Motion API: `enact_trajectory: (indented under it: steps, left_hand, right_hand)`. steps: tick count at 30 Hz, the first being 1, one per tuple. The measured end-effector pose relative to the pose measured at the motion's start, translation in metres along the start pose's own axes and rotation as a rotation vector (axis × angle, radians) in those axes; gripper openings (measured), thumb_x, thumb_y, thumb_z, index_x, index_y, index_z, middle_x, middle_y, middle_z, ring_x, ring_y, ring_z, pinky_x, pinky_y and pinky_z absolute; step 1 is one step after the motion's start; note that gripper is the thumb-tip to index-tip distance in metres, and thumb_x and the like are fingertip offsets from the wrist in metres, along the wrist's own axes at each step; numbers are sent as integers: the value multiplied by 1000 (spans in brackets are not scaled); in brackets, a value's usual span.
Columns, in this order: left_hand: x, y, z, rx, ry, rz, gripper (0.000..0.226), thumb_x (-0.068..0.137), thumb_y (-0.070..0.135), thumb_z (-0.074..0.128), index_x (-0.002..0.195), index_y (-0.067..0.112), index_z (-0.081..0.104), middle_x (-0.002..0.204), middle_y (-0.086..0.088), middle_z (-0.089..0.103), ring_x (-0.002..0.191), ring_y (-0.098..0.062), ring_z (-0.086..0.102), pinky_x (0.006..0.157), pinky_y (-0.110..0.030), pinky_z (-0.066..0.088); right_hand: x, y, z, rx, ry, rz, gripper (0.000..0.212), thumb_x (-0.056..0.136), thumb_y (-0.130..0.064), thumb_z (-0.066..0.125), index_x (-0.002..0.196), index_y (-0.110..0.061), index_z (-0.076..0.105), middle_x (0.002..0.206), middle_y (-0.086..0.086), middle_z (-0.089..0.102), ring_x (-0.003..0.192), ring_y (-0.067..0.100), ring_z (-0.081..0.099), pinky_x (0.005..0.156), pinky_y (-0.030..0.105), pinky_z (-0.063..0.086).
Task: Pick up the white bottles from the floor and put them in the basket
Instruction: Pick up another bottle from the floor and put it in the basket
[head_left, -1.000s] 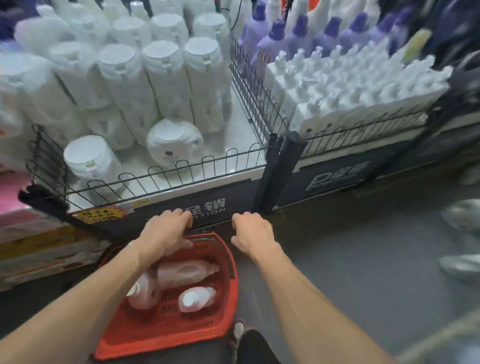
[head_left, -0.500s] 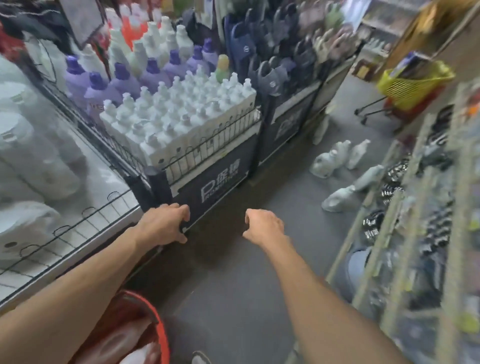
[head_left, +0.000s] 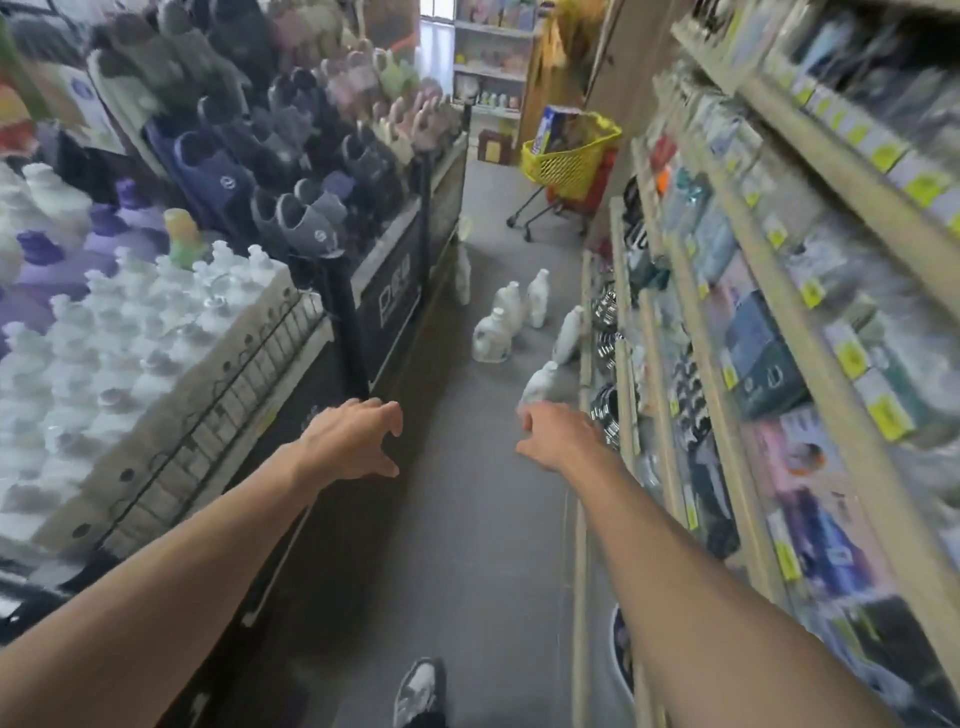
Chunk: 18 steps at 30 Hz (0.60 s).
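Note:
Several white bottles stand on the grey aisle floor ahead: a squat jug (head_left: 491, 338), two upright ones (head_left: 537, 299) behind it, one leaning by the right shelf (head_left: 569, 332), one nearest me (head_left: 540, 382) and one by the left display (head_left: 462, 273). My left hand (head_left: 353, 439) hovers in front of me with fingers spread, holding nothing. My right hand (head_left: 561, 436) reaches forward just short of the nearest bottle, fingers loose and empty. The red basket is out of view.
A low display (head_left: 171, 364) of white and purple bottles and slippers lines the left of the aisle. Tall stocked shelves (head_left: 753, 312) line the right. A yellow shopping trolley (head_left: 569, 156) stands at the far end. My shoe (head_left: 421, 691) shows at the bottom.
My view has swung right, from the red basket at my feet down the aisle. Both hands left the basket handle and now reach forward, fingers uncurled. The floor bottles are nearer.

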<state>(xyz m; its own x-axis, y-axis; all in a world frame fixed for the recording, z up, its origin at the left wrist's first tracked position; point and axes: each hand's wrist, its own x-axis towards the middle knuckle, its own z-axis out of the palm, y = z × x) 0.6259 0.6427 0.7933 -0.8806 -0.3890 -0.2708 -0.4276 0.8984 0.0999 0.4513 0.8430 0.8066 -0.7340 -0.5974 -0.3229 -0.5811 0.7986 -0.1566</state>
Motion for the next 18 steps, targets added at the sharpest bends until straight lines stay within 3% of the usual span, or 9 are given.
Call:
enact_trajectory:
  steps: [18]
  left_hand:
    - [263, -25, -86, 20, 0, 161, 57, 77, 52, 80, 123, 30, 54, 116, 6, 58, 109, -20, 57, 86, -37, 50]
  right_hand:
    - [188, 27, -74, 87, 17, 170, 32, 93, -33, 64, 123, -22, 65, 128, 9, 68, 120, 33, 63, 92, 37, 47]
